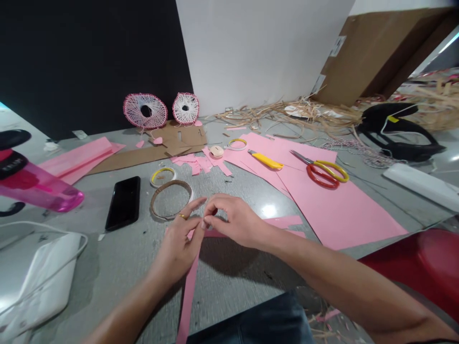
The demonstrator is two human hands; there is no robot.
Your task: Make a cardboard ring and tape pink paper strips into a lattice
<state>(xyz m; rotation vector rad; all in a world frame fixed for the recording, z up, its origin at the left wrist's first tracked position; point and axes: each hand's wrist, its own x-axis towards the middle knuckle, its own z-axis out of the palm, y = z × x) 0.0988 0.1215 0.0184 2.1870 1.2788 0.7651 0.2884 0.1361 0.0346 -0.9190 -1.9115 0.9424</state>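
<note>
Hands pinching a strip of pink paper over a grey table (pixel 143 267). My left hand (pixel 179 243), a gold ring on one finger, and my right hand (pixel 234 222) meet fingertip to fingertip. Both are closed on the upper end of the pink paper strip (pixel 190 286), which runs from the pinch down toward my lap and off the bottom edge. My fingers hide that end, so I cannot tell whether it is being folded or curled.

Just beyond my left fingers a cardboard ring (pixel 171 199) lies flat, bare of any paper. A smaller tape roll (pixel 163 176) sits just behind it and a black phone (pixel 124 203) lies to its left.

To the right, scissors (pixel 322 173) and a yellow utility knife (pixel 266 161) lie on a large pink sheet (pixel 322 205), neither near my hands. Pink scraps (pixel 199 165) are scattered behind the ring.

At the back, two thread-wound discs (pixel 145 111) stand upright by a dark wall and look complete.

My judgement is that the cutting is largely done: the strip is cut and the blades are set aside. The strip joins nothing that I can see, and the ring is uncovered, so this piece seems to be at an early stage.
</note>
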